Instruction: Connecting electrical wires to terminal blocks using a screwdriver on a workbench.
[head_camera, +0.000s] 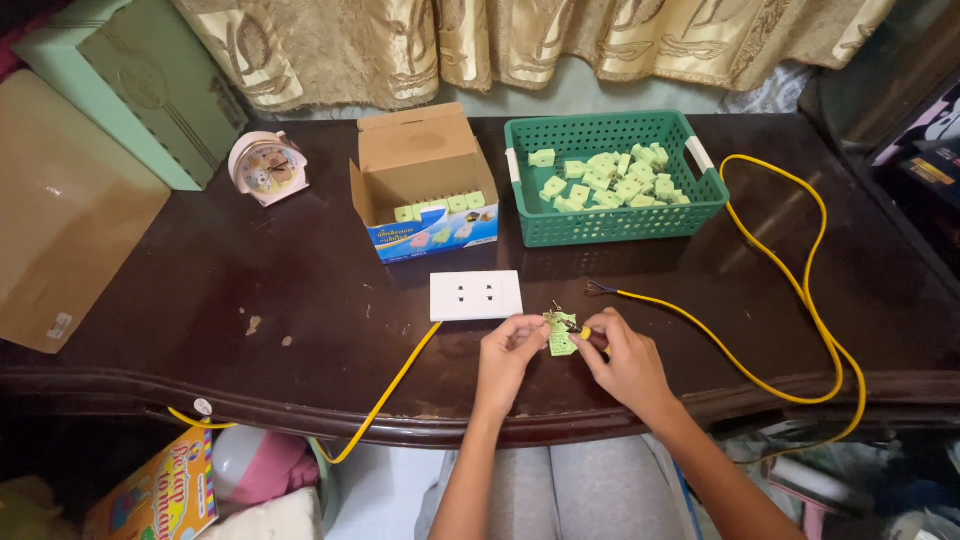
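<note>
Pinching a small pale green plug piece (561, 335) between them, both hands sit low in the middle of the frame, just above the near edge of the dark wooden table (300, 300). The left hand (508, 355) has its fingertips closed on the left side of the piece, and the right hand (625, 362) is curled around a small screwdriver (578, 328) with a yellow collar, whose tip meets the top of the piece. Just above the hands, touching neither, lies a white double wall socket (476, 295) flat on the table, and a yellow cable (385, 395) runs from under it down to the lower left and over the table edge. A second yellow cable (800, 290) ends in a bare tip just right of the socket and loops wide across the right half of the frame. Farther up, right of centre, a green plastic basket (615, 222) holds a heap of like pale green pieces (612, 180). Left of it stands an open cardboard box (420, 180) with a row of the same pieces along its front. A pink alarm clock (266, 167) stands in the upper left, near a mint green box (140, 85) at the frame's corner, and gold curtains (500, 40) hang along the top.
</note>
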